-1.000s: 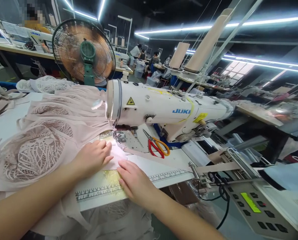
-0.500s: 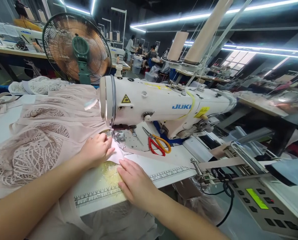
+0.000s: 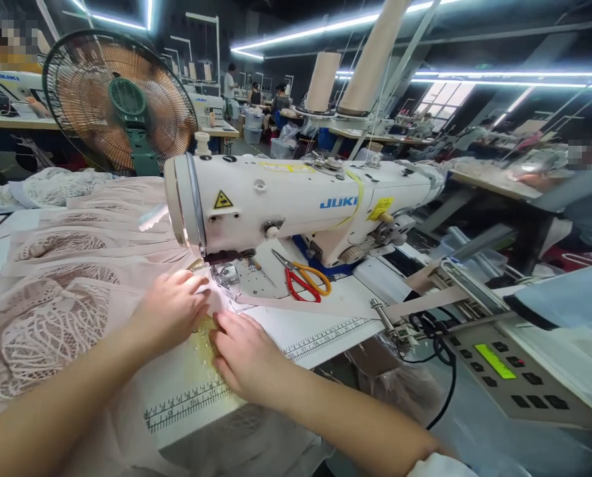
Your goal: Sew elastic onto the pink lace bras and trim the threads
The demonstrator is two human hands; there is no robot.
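Note:
Under the head of a white JUKI sewing machine [image 3: 286, 199], a piece of pale pink fabric [image 3: 218, 299] lies at the presser foot. My left hand [image 3: 174, 310] is closed on this fabric just left of the needle, fingers curled and pressed together. Close beside it, my right hand [image 3: 248, 358] pinches the fabric's near edge between thumb and fingers. The needle tip is partly hidden. A beige elastic strip [image 3: 325, 306] runs from the foot area toward a metal feeder at the right. Lace garment pieces [image 3: 52, 331] are heaped left of my left hand.
Snips [image 3: 305, 281] with red and orange handles lie behind the strip. A printed ruler [image 3: 186, 405] follows the table's front edge. A control box [image 3: 519, 374] sits at the right, a fan [image 3: 121, 99] behind the table. Thread cones [image 3: 324, 83] stand above; people work farther back.
My view has turned right, so the machine appears farther left. Both hands stay at the fabric; my right fingers are more bent, and less of the fabric shows between the hands.

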